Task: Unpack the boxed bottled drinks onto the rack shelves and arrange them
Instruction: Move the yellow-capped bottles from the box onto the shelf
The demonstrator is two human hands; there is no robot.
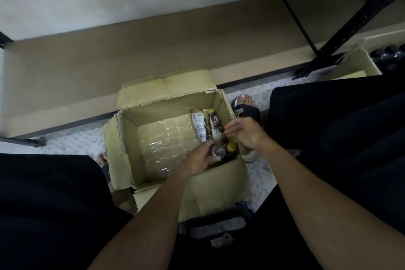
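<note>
Only a few bottles [215,126] lie in the box [129,131], none on the far shelf [131,50]; the left hand [197,160] grips a clear bottle [218,151], the right hand [245,133] hovers loose-fingered.

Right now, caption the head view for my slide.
Left hand grips a clear bottle in the cardboard box; right hand beside a brown bottle.

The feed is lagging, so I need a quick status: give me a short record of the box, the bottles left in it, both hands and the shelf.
box: open on the floor, flaps out, in front of the shelf
bottles: white-label bottle, brown bottle, yellow-capped bottle, clear bottle, all at its right side
left hand: grips the clear bottle
right hand: at the brown bottle, grip unclear
shelf: low board just behind the box
</note>
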